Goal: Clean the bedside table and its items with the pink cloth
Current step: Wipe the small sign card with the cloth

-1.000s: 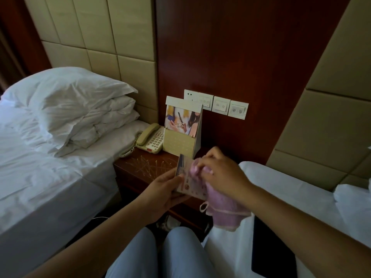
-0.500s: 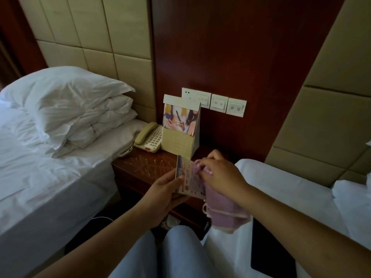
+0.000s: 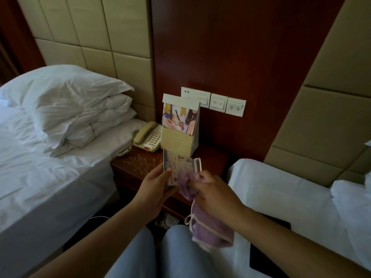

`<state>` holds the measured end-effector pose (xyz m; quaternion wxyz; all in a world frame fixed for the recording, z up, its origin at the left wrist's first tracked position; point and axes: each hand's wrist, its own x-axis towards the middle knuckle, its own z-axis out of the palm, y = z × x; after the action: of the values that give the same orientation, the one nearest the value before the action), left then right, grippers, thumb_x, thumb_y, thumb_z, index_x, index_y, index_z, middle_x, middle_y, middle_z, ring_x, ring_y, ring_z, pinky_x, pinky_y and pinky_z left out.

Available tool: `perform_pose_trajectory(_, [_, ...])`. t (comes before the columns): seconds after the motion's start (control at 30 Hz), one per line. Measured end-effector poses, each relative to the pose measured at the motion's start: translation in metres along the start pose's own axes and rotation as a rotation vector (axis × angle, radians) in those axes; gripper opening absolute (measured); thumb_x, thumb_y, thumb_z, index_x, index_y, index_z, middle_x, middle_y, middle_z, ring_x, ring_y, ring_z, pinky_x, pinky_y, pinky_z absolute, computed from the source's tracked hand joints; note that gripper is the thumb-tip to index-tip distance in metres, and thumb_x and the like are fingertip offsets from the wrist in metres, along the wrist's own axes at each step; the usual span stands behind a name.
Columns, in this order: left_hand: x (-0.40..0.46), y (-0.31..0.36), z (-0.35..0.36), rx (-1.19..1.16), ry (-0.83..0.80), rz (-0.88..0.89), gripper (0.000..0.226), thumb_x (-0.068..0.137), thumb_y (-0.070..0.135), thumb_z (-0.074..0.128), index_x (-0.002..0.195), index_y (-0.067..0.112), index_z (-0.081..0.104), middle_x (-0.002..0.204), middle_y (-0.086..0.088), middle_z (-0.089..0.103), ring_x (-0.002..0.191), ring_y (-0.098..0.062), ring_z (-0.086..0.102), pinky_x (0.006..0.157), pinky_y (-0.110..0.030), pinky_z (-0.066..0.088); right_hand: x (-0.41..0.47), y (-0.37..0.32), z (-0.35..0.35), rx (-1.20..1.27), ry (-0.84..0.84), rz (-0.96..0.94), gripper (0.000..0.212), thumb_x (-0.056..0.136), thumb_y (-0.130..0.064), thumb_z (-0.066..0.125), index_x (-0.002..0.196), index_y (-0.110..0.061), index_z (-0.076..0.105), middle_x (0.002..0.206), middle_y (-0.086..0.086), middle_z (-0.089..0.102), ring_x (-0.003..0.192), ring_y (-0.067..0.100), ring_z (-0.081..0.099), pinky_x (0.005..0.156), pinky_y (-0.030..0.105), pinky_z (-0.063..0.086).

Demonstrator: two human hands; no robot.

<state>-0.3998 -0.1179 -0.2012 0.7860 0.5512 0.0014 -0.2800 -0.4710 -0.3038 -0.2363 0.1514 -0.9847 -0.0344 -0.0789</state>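
Above the near table point(image 3: 140, 169) edge, our left hand point(image 3: 154, 187) grips a card point(image 3: 178, 167); our right hand's point(image 3: 214, 195) fingers clamp the cloth point(image 3: 208, 227) against it.

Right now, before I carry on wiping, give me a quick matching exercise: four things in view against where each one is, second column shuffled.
Things:
1. phone
2. card
3. cloth
4. pillow

Places:
A. held in the right hand
B. on the left bed
C. at the back left of the table
D. held in the left hand

Pairs: 1-C, 2-D, 3-A, 4-B
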Motion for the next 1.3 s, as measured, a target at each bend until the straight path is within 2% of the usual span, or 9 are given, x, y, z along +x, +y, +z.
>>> perform_pose_trajectory(0.13, [-0.009,-0.007,0.011,0.064,-0.080,-0.020,0.029,0.106,0.015,0.046,0.122,0.025,0.068,0.107,-0.008,0.077,0.108,-0.026,0.072,0.098,-0.044,0.057,0.018,0.013,-0.025,-0.142,0.027,0.153,0.030,0.099,-0.033,0.054,0.128,-0.041,0.057,0.132,-0.001,0.041,0.115,0.026,0.045,0.078,0.029,0.047])
perform_pose_trajectory(0.23, [-0.012,-0.015,0.022,0.069,-0.102,-0.018,0.029,0.106,0.016,0.046,0.124,0.026,0.067,0.110,-0.008,0.077,0.109,-0.025,0.072,0.098,-0.043,0.057,0.031,0.004,-0.027,-0.213,0.043,0.264,0.039,0.100,-0.036,0.054,0.139,-0.035,0.052,0.133,0.006,0.042,0.116,0.029,0.046,0.087,0.034,0.049])
perform_pose_trajectory(0.43, [-0.010,-0.005,0.014,0.148,-0.024,0.049,0.031,0.106,0.014,0.046,0.128,0.026,0.064,0.117,-0.008,0.071,0.110,-0.023,0.069,0.093,-0.038,0.059,-0.009,-0.015,0.001,-0.312,-0.074,0.153,0.053,0.099,-0.028,0.058,0.148,-0.022,0.039,0.139,0.010,0.039,0.121,0.026,0.046,0.092,0.030,0.047])
perform_pose_trajectory(0.6, [-0.015,-0.007,0.022,0.243,-0.089,0.067,0.030,0.105,0.013,0.047,0.116,0.035,0.066,0.117,-0.008,0.070,0.110,-0.022,0.069,0.092,-0.036,0.060,0.010,0.025,-0.018,-0.417,0.031,0.221,0.056,0.093,-0.032,0.063,0.144,-0.032,0.042,0.129,0.006,0.041,0.111,0.028,0.046,0.083,0.035,0.051])
perform_pose_trajectory(0.73, [-0.017,-0.009,0.032,0.244,-0.115,0.075,0.034,0.105,0.016,0.049,0.133,0.032,0.060,0.120,-0.007,0.070,0.113,-0.021,0.068,0.094,-0.036,0.060,0.024,0.037,-0.030,-0.495,-0.010,0.215,0.052,0.090,-0.034,0.067,0.139,-0.032,0.050,0.128,0.007,0.042,0.109,0.029,0.048,0.084,0.042,0.055])
perform_pose_trajectory(0.83, [-0.015,-0.005,0.035,0.251,-0.103,0.104,0.032,0.106,0.017,0.048,0.131,0.032,0.062,0.117,-0.005,0.071,0.112,-0.019,0.069,0.095,-0.038,0.059,0.026,0.035,-0.030,-0.431,0.069,0.262,0.046,0.093,-0.037,0.058,0.137,-0.029,0.050,0.125,0.004,0.043,0.108,0.029,0.047,0.080,0.046,0.054])
perform_pose_trajectory(0.93, [-0.012,-0.001,0.032,0.232,-0.070,0.115,0.031,0.106,0.016,0.046,0.123,0.034,0.066,0.115,-0.004,0.072,0.110,-0.019,0.069,0.096,-0.039,0.059,0.023,0.031,-0.014,-0.503,-0.036,0.186,0.056,0.087,-0.036,0.068,0.138,-0.029,0.046,0.127,0.006,0.043,0.109,0.030,0.047,0.082,0.041,0.055])
perform_pose_trajectory(1.13, [-0.007,0.001,0.020,0.229,-0.021,0.107,0.029,0.107,0.016,0.045,0.115,0.033,0.068,0.118,-0.008,0.071,0.113,-0.023,0.068,0.098,-0.043,0.057,0.007,0.024,0.003,-0.478,-0.148,0.109,0.051,0.085,-0.029,0.068,0.134,-0.034,0.054,0.129,0.003,0.041,0.110,0.028,0.046,0.084,0.040,0.053])
perform_pose_trajectory(1.3, [0.001,-0.002,0.012,0.161,0.016,0.053,0.029,0.107,0.017,0.046,0.128,0.026,0.064,0.121,-0.011,0.070,0.115,-0.026,0.067,0.097,-0.043,0.057,-0.006,0.023,-0.012,-0.595,-0.229,-0.004,0.050,0.093,-0.030,0.060,0.140,-0.035,0.046,0.127,0.006,0.041,0.108,0.027,0.048,0.072,0.031,0.042])
